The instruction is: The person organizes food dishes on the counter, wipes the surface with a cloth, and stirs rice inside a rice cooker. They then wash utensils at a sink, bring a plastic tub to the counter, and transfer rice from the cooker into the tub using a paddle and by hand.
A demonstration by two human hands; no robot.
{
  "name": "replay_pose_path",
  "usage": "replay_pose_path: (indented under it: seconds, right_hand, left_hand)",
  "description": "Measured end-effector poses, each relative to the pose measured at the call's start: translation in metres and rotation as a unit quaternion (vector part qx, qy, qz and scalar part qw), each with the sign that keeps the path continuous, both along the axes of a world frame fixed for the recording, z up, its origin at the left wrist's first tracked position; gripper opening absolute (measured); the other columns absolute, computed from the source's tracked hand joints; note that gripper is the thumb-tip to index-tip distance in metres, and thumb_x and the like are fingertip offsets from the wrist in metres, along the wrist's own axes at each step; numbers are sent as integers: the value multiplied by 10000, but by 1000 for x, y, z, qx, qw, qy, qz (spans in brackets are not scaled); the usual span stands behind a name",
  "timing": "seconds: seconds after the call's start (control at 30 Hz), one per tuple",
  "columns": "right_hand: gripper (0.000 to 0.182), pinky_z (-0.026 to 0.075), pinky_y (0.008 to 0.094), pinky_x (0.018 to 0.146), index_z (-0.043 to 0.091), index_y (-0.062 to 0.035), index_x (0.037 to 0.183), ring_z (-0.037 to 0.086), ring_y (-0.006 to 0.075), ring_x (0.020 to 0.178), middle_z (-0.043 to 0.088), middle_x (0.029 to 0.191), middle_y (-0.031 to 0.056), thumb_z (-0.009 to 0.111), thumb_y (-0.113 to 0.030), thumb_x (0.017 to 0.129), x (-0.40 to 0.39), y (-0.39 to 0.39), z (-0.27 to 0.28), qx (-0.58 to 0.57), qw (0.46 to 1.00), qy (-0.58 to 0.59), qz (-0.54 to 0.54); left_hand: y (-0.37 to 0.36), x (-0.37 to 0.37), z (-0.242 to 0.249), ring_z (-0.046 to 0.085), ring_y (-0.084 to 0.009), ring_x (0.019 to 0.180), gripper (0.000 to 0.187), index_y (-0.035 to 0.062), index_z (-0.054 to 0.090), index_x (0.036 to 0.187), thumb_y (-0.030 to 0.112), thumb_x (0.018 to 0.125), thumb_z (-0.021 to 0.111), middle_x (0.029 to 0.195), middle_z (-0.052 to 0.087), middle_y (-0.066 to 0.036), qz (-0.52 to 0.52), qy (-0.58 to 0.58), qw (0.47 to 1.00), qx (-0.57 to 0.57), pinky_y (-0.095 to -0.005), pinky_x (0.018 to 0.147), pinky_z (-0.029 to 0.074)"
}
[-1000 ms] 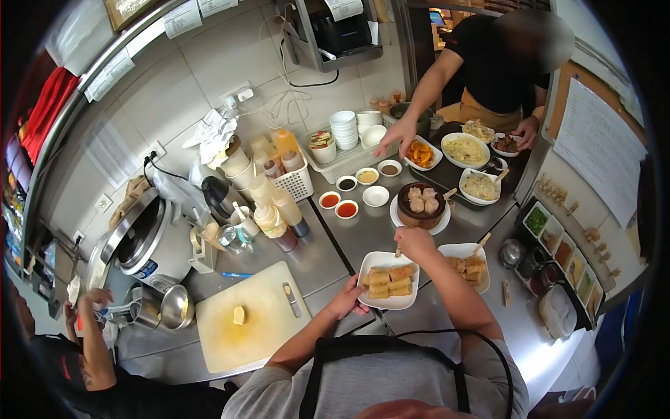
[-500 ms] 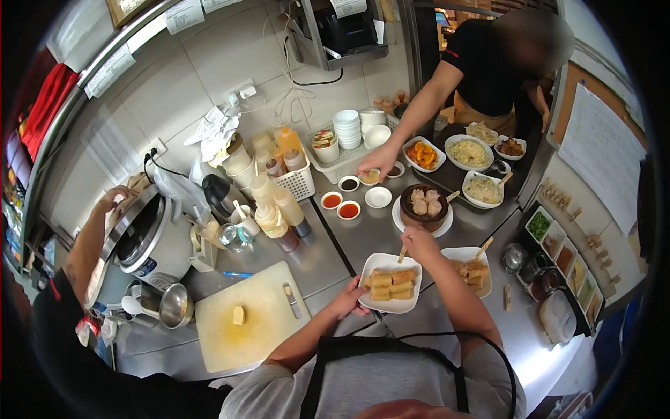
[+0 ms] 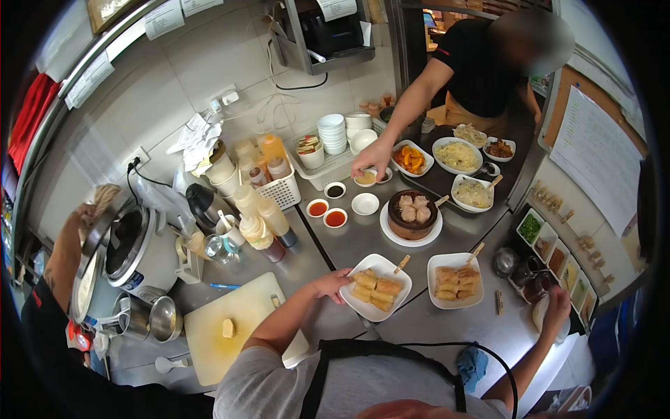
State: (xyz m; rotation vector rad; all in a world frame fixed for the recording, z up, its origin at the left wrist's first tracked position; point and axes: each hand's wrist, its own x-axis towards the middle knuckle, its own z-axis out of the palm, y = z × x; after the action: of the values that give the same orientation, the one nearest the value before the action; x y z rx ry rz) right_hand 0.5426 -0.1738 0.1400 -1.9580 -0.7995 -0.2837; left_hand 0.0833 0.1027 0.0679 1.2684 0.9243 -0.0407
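My left hand (image 3: pixel 333 285) grips the left rim of a square white dish (image 3: pixel 363 309) with several fried rolls (image 3: pixel 381 289) in it. A wooden clip (image 3: pixel 402 263) stands on that dish's rim. To its right sits a second white dish (image 3: pixel 457 302) of rolls, also clipped. My right hand (image 3: pixel 556 307) is at the far right, over a round container (image 3: pixel 539 314) beside the sauce jars; what its curled fingers hold is too small to make out. A bamboo steamer (image 3: pixel 412 231) of dumplings rests on a white plate (image 3: pixel 436 234) behind the dishes.
Across the counter, a co-worker's hand (image 3: pixel 372 155) reaches to a small sauce dish (image 3: pixel 366 179). Another person's arm (image 3: pixel 63 255) is by the rice cooker (image 3: pixel 143 255). A cutting board (image 3: pixel 202 335), squeeze bottles (image 3: pixel 269 222), a tray (image 3: pixel 513 181) of dishes and a topping rack (image 3: pixel 555 255) stand around.
My right hand has left the clip on the near dish and moved right to the jars. My left hand and its dish have shifted slightly left, and the dish has turned.
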Motion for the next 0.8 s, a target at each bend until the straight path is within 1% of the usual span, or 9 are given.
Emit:
replay_pose_path:
  seconds: [0.1,0.17,0.3,0.37,0.43,0.47,0.63,0.7,0.8]
  right_hand:
    - [200,402,340,572,502,52,693,511,265,594,538,655,170,517,-131,771,5,-49,-23,-110,991,-28,-67]
    - [294,400,370,552,499,65,618,512,304,562,528,599,196,526,-188,765,-5,-61,-36,-302,950,8,-84]
    - [391,388,417,535,479,64,531,509,351,536,499,523,215,542,-259,742,-21,-60,-86,-312,935,164,-47]
    - [366,393,412,533,484,58,544,501,353,532,505,539,213,541,-246,740,-17,-56,-136,-294,947,130,-19]
    - [292,390,418,516,501,15,611,499,347,534,526,578,179,531,-243,745,-44,-38,-124,-311,946,62,-64]
    - [276,389,415,503,493,-7,616,501,334,528,529,578,158,527,-248,747,-56,-26,-120,-317,938,47,-133]
    - [251,387,398,462,463,-57,614,505,295,496,521,553,104,517,-258,754,-64,-24,-132,-300,930,1,-214]
    - [253,385,394,454,458,-58,609,504,292,486,512,540,98,518,-256,754,-63,-24,-134,-295,930,-14,-218]
    - [245,384,395,448,459,-60,608,504,292,481,514,537,95,522,-248,753,-64,-22,-131,-294,929,-3,-225]
  left_hand:
    - [28,-4,11,587,-174,612,492,130,229,1259,322,839,399,903,549,-111,-100,114,988,-30,-294,496,503]
    - [57,-12,32,575,-178,580,478,125,313,1193,402,817,414,806,545,-106,-160,149,975,51,-301,484,497]
    - [153,-10,123,568,-174,691,450,51,378,1147,322,798,462,852,548,-94,-2,30,971,237,-269,559,482]
    - [178,11,197,549,-170,780,482,54,357,1171,307,784,495,898,536,-68,116,-28,927,356,-295,619,467]
    - [222,29,253,527,-171,805,499,94,379,1164,357,765,523,937,515,-56,171,-48,877,447,-330,681,450]
    - [245,49,304,499,-125,683,520,17,393,1150,311,754,560,852,538,-62,216,-118,819,519,-247,556,430]
    - [280,99,390,452,-118,663,519,-19,427,1103,266,701,589,779,486,-34,338,-242,733,538,-259,562,411]
    - [297,110,410,482,-181,807,453,35,444,1097,296,749,570,937,490,-79,359,-230,737,525,-311,707,435]
    - [314,121,421,484,-183,820,353,48,483,1015,263,749,571,927,495,-63,363,-230,730,531,-315,713,405]
